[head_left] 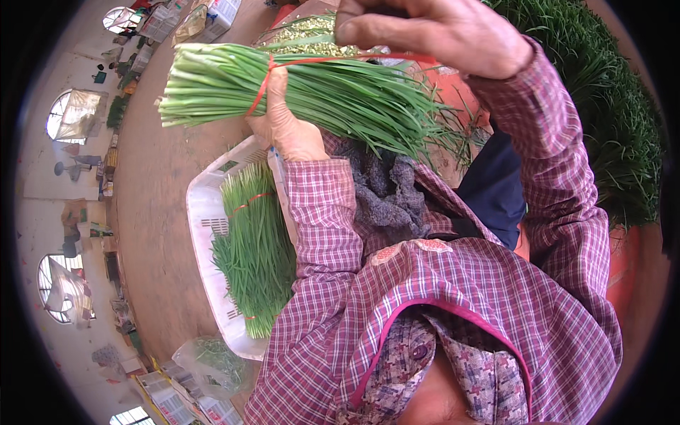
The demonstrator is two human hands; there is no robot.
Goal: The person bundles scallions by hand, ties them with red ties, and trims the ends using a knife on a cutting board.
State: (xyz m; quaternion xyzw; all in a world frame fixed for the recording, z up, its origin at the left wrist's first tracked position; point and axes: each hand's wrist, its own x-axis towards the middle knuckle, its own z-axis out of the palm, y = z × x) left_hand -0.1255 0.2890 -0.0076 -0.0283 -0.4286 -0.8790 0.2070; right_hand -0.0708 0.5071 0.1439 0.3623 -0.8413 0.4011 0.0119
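A thick bundle of green chives [354,95] lies across my left hand [294,131], which grips it from below near a red tie [261,92]. The pale cut ends point left and the leafy tips right. From the band, a red strip runs right along the bundle's top to beneath my right hand [443,35]. That hand is raised above the bundle, thumb and fingers pinched together, with a thin green leaf [308,42] reaching its thumb tip. Whether the right hand also grips the strip is hidden.
A white plastic crate [205,244] on my left holds tied chive bundles [255,248]. Beside it sits a clear plastic bag [212,365] of greens. A large heap of loose chives [602,85] fills the right. Chopped pale trimmings [312,32] lie beyond the bundle. Clutter lines the far-left wall.
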